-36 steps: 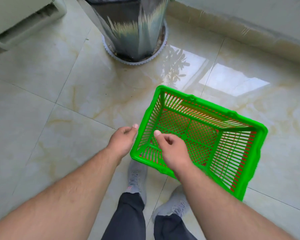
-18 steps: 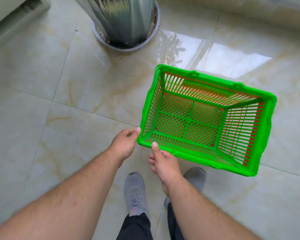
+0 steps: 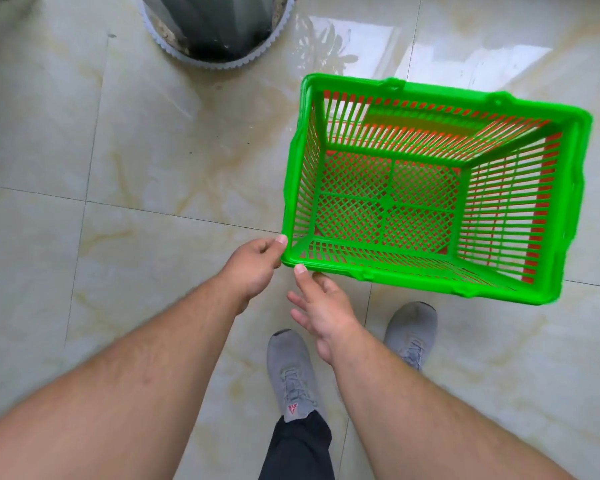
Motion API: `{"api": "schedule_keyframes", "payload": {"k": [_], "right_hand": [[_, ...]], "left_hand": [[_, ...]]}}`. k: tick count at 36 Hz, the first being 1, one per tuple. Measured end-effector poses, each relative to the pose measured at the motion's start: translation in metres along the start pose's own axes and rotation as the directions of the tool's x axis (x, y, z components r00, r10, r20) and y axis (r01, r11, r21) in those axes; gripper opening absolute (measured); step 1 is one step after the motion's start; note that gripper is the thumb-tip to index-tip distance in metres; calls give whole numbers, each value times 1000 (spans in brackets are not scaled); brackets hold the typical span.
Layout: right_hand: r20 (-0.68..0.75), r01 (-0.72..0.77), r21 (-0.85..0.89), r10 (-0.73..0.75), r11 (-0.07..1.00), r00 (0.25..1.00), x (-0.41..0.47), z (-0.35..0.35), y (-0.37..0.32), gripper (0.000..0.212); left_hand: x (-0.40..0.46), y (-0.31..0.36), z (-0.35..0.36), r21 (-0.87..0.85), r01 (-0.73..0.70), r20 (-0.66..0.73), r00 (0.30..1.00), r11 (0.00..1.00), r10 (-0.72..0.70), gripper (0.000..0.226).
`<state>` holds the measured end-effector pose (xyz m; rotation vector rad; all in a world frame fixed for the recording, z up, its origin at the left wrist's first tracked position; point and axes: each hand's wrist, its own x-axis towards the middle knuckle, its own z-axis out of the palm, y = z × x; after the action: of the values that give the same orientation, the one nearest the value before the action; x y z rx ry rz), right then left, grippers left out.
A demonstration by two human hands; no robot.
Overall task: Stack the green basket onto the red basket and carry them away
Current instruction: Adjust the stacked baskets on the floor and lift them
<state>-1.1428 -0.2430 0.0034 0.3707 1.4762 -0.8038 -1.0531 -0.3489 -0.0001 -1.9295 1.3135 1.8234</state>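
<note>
Green basket [image 3: 430, 188] already nested in red basket [image 3: 537, 244], probably off the floor. Left hand [image 3: 253, 265] fingers pinch near corner rim; right hand [image 3: 326, 313] loose, just touching. Carrying remains.

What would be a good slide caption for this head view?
Green basket nested in the red basket, both hands at its near corner: left hand pinching the rim, right hand open below.
</note>
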Motion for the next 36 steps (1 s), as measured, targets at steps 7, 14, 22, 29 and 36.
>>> {"api": "schedule_keyframes", "payload": {"k": [7, 14, 22, 29, 36], "right_hand": [[-13, 48, 99, -46, 994, 999, 12, 1, 6, 43], [-60, 74, 178, -65, 981, 996, 20, 7, 7, 15], [-65, 99, 257, -85, 961, 994, 27, 13, 11, 15], [-92, 153, 276, -132, 949, 987, 35, 17, 20, 25], [-101, 126, 223, -106, 967, 989, 29, 14, 18, 23]], "left_hand": [[8, -7, 1, -15, -3, 52, 999, 1000, 4, 40], [13, -14, 0, -46, -26, 86, 996, 999, 30, 38], [23, -21, 2, -87, -41, 73, 996, 995, 48, 31], [26, -26, 8, -100, -82, -8, 997, 992, 81, 19], [17, -23, 8, -61, -59, -10, 998, 996, 59, 26]]}}
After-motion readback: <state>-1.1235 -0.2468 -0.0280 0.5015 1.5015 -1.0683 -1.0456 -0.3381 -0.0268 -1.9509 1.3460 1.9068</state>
